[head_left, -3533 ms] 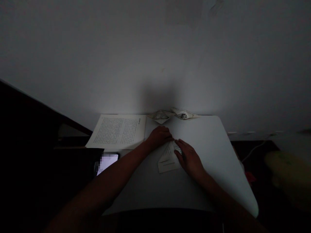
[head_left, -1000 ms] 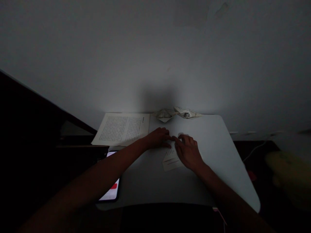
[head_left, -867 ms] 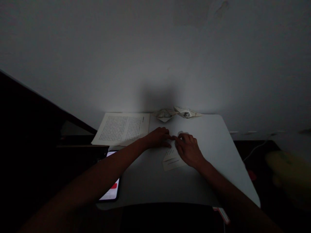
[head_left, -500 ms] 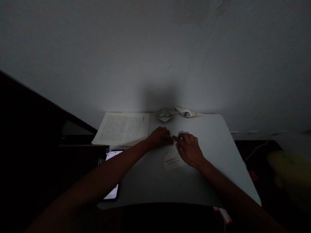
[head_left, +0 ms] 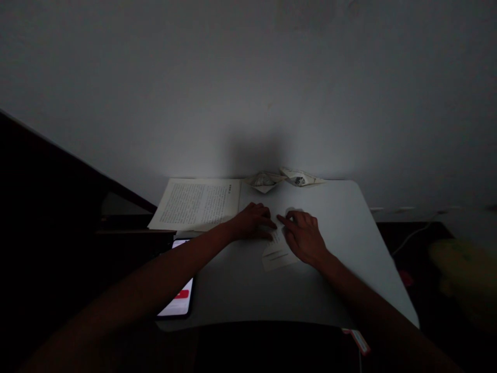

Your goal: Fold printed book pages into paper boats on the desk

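A folded sheet of printed paper lies flat on the white table, its upper part partly covered by my hands. My left hand rests at the paper's upper left edge, fingers stretched to the right and thumb apart from them. On the other side, my right hand lies over the paper's right edge with its index finger extended towards the upper tip. The two hands are close but do not touch. Neither one grips the sheet; both are open against it.
Two folded paper boats, one on the left and one on the right, stand at the back against the wall. Printed sheets lie at the table's back left. A lit phone sits near the front left, partly under my left forearm.
My left hand's fingers have spread from a closed pose near the paper's tip, and now stretch out over its left edge. My right hand has barely moved.
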Tool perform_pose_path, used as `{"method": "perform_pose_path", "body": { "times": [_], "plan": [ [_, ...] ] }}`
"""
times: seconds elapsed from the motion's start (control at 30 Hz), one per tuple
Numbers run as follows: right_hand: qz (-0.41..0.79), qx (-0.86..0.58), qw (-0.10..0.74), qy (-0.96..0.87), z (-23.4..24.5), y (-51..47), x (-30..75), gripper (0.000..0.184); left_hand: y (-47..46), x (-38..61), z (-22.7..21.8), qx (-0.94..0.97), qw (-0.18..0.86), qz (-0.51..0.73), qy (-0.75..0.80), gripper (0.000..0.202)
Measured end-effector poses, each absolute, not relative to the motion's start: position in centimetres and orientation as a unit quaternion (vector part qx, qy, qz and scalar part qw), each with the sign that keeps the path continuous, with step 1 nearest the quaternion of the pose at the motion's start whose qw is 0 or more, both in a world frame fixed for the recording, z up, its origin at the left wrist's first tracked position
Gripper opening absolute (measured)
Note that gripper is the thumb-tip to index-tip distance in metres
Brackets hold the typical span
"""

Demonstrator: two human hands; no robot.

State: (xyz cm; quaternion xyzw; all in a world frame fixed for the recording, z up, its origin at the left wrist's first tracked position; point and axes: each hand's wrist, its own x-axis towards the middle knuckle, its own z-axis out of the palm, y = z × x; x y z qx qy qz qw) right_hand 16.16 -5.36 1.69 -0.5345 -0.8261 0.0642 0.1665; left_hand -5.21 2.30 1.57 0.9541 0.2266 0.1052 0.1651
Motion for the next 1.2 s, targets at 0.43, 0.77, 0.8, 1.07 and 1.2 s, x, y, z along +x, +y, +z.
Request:
{"method": "perform_pose_path", "body": {
  "times": [0.43, 0.77, 0.8, 1.07, 1.2],
  "plan": [
    [0.051, -0.543, 0.156, -0.824, 1.6, -5.5, 16.0, 0.043, 1.6, -5.6, 3.1, 0.962, 0.168, 0.037, 0.212, 0.065],
    [0.061, -0.508, 0.144, -0.847, 1.8, -5.3, 17.2, 0.048, 1.0, -5.8, 4.3, 0.958, 0.173, 0.001, 0.228, 0.062],
    [0.060, -0.500, 0.142, -0.852, 1.8, -5.4, 17.4, 0.048, 1.0, -5.9, 4.4, 0.957, 0.175, 0.001, 0.229, 0.060],
    [0.043, -0.485, 0.193, -0.852, 1.3, -5.8, 18.5, 0.033, -0.9, -6.0, 5.7, 0.950, 0.163, -0.015, 0.264, 0.033],
    [0.083, -0.453, 0.265, -0.847, 1.6, -7.0, 19.2, 0.026, -3.8, -5.0, 6.0, 0.951, 0.132, 0.030, 0.278, 0.027]
  ]
}}
